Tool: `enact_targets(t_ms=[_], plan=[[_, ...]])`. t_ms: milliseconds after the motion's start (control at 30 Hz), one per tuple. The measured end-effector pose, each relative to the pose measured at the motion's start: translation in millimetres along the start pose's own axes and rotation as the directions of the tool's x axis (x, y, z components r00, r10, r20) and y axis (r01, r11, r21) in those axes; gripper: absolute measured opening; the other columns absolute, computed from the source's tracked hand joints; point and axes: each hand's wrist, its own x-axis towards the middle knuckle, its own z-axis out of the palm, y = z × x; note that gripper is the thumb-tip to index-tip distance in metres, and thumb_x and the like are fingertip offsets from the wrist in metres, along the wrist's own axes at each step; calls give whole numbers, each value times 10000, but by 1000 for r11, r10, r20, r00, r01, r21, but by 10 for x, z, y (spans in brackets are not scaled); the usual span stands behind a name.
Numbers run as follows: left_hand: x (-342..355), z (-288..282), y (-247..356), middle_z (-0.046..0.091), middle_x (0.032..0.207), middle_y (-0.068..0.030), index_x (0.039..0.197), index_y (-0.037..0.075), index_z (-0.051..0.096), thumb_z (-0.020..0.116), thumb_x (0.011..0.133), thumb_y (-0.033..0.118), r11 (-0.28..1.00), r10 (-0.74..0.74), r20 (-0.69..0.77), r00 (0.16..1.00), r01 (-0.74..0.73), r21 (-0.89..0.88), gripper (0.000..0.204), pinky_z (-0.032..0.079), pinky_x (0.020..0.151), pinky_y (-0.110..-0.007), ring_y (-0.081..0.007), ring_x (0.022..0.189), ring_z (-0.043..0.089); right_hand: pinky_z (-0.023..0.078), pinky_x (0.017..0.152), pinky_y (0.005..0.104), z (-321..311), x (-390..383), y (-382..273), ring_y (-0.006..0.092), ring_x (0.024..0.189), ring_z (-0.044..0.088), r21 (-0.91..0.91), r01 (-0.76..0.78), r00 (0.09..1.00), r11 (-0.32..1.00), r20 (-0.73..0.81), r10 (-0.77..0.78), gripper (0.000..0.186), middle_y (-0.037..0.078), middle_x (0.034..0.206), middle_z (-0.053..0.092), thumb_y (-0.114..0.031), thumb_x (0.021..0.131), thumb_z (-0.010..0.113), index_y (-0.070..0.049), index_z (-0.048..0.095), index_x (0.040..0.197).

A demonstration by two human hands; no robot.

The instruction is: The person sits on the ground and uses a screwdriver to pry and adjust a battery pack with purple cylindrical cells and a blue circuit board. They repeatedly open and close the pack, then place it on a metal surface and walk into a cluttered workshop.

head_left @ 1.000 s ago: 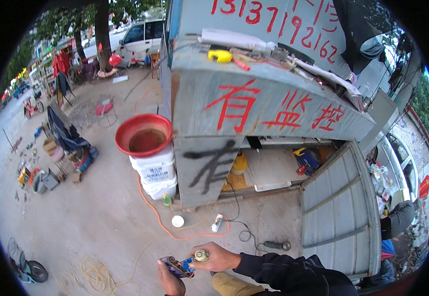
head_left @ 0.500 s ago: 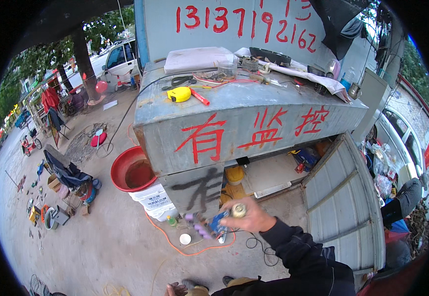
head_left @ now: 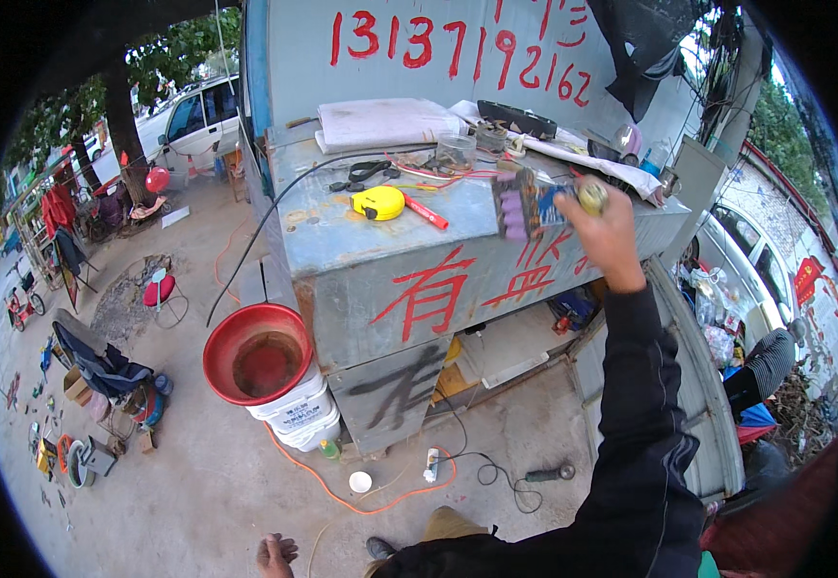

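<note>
Preferably, hold the purple-and-blue device (head_left: pixel 520 206) level, clear of the red wires (head_left: pixel 475 174) to its left. The right hand (head_left: pixel 607 233) clamps it at the front edge of the worktop (head_left: pixel 330 241), right of centre; contact cannot be told. The left hand (head_left: pixel 275 556) hangs low, fingers parted, apparently unloaded. A red marker (head_left: pixel 426 212) and yellow tape measure (head_left: pixel 378 202) obstruct the space left of centre.

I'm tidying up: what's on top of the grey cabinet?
A yellow tape measure, a red pen-shaped item, a clear jar and a flat white bundle, among other clutter. Whatever lies behind the right hand and the purple-and-blue object it holds is covered.
</note>
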Motion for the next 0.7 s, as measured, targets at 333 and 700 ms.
enact_targets(t_ms=[333,700], plan=[[-237,151,-262,696,812,-102,1077,9,614,581,1024,473,1000,-19,-171,985,15,-23,469,516,585,-279,-161,654,654,563,737,490,1156,564,413,360,830,711,-510,478,870,715,383,-310,250,158,904,724,-251,763,741,-115,722,972],[-542,959,-231,708,820,-120,1054,-33,620,606,1020,385,976,-28,21,999,23,216,419,533,590,-283,-173,669,678,536,818,496,1266,806,563,403,916,691,-190,229,910,955,389,-141,648,221,955,724,-634,763,765,-15,741,953]])
